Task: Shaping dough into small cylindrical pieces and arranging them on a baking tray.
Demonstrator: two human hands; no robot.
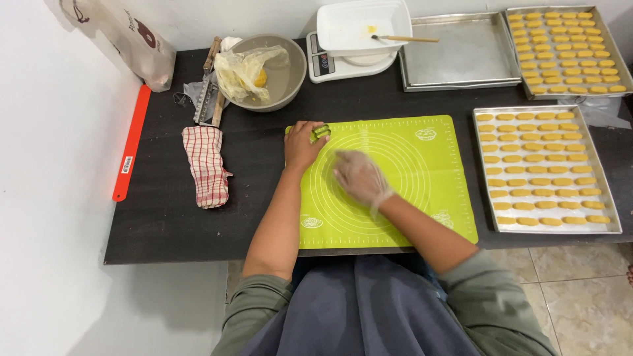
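Note:
My left hand (301, 146) rests at the top left corner of the green baking mat (435, 191) and grips a small green cookie cutter (321, 132). My right hand (359, 177), in a thin clear glove, lies palm down on the middle of the mat with its fingers together; it is blurred and I cannot tell whether anything lies under it. A grey bowl (283, 82) with a crumpled plastic bag and a lump of yellow dough (261, 78) stands behind my left hand.
A tray (610, 204) filled with several rows of shaped yellow cookies sits right of the mat; another filled tray (616, 56) and a bare tray (461, 53) are behind. A scale (324, 66) carries a white dish with a brush. A checked cloth (206, 165), a roller tool and an orange ruler (130, 142) lie at the left.

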